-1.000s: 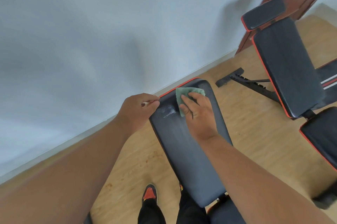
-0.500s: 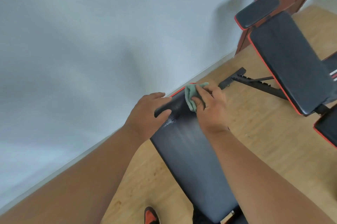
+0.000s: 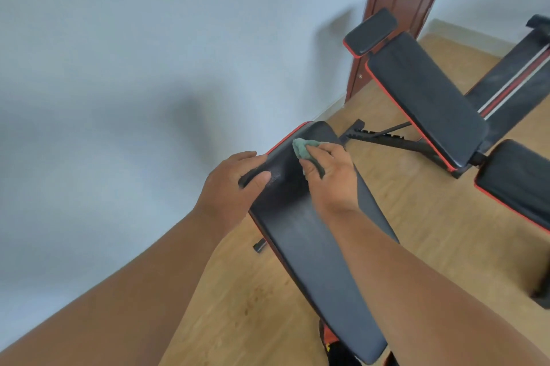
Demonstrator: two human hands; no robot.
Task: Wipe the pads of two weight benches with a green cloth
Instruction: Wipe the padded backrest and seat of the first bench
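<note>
Both hands (image 3: 235, 184) (image 3: 330, 178) cover near pad (image 3: 312, 246); right fingers (image 3: 312, 170) pinch green cloth (image 3: 302, 149), second bench (image 3: 425, 97) beyond.

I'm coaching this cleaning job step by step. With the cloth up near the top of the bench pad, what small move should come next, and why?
Probably draw the right hand and green cloth back down the near pad toward the body. The cloth sits by the pad's far end, the left hand steadies its edge, and the long stretch below looks dull and hazy.
</note>
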